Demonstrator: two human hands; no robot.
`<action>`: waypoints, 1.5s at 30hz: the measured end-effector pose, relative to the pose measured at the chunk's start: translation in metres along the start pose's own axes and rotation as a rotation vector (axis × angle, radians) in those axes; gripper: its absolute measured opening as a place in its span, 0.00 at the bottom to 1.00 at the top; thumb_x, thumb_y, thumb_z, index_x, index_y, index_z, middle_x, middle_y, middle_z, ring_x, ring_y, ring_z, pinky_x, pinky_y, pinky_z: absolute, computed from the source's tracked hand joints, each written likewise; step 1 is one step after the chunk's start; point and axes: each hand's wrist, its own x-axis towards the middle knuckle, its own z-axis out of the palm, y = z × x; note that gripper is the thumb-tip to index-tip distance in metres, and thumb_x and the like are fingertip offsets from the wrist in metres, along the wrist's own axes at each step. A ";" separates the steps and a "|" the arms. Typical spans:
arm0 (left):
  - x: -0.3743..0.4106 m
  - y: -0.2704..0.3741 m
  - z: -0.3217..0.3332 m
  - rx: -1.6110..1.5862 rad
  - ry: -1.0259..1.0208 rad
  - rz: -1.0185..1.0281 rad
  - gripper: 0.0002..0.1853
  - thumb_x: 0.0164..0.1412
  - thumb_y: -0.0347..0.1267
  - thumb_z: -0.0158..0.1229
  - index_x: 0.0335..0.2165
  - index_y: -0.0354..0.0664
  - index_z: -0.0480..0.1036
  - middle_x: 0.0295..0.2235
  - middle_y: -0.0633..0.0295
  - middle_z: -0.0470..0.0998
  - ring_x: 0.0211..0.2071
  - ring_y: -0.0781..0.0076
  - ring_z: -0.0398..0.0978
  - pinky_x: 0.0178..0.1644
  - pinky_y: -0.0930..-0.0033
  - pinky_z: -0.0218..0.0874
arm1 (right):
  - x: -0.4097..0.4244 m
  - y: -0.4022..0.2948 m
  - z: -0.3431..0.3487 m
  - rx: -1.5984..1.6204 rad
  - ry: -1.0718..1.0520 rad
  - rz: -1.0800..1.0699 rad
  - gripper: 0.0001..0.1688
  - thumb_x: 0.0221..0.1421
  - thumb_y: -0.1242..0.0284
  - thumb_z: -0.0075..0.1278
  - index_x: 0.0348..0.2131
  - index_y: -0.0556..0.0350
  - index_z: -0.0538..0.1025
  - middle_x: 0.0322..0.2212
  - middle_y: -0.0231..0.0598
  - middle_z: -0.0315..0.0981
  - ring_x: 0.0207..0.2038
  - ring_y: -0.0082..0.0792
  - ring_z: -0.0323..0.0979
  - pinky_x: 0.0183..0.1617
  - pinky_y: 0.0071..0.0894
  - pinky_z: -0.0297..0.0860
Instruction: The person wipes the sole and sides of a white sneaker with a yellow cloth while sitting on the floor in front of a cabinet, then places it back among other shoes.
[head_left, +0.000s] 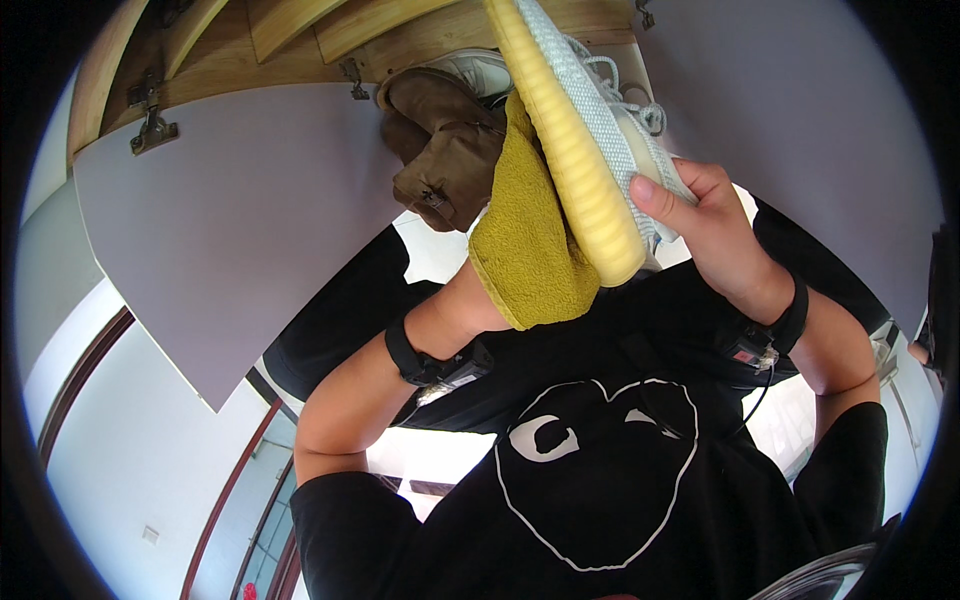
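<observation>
A light grey knit sneaker (600, 112) with a yellow ribbed sole is held up before my chest, tilted with its heel low and its laces to the right. My right hand (705, 217) grips it near the heel, thumb on the near side. A mustard-yellow terry cloth (529, 240) drapes over my left hand (480, 300), against the side of the sole. Only the wrist and back edge of that hand show; its fingers are hidden under the cloth. Just left of the cloth are brown ankle boots (450, 161).
An opened cabinet with wooden slats (300, 22) lies ahead. Its grey doors spread to the left (240, 202) and right (787, 97), with metal hinges (154, 131) at the left. A white shoe (484, 71) sits behind the boots. Both wrists wear black straps with small devices.
</observation>
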 end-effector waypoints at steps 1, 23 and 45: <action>0.000 -0.002 0.001 -0.043 0.022 -0.001 0.51 0.51 0.31 0.67 0.64 0.46 0.42 0.61 0.57 0.56 0.61 0.65 0.57 0.63 0.61 0.52 | 0.000 0.000 0.000 0.008 -0.001 0.006 0.24 0.57 0.60 0.56 0.43 0.65 0.77 0.33 0.34 0.79 0.34 0.19 0.74 0.42 0.19 0.69; 0.009 0.004 0.004 0.478 0.167 0.144 0.49 0.47 0.40 0.69 0.62 0.43 0.51 0.60 0.54 0.57 0.60 0.56 0.57 0.64 0.59 0.46 | 0.006 0.005 -0.007 0.207 -0.001 0.095 0.28 0.57 0.55 0.54 0.44 0.64 0.75 0.37 0.36 0.78 0.39 0.21 0.74 0.48 0.21 0.67; 0.001 0.003 0.002 0.376 0.121 0.080 0.45 0.54 0.33 0.65 0.63 0.43 0.47 0.60 0.57 0.60 0.58 0.65 0.62 0.61 0.64 0.55 | 0.002 0.010 0.002 -0.014 -0.032 0.024 0.24 0.58 0.58 0.55 0.41 0.64 0.78 0.30 0.32 0.78 0.31 0.18 0.73 0.37 0.18 0.69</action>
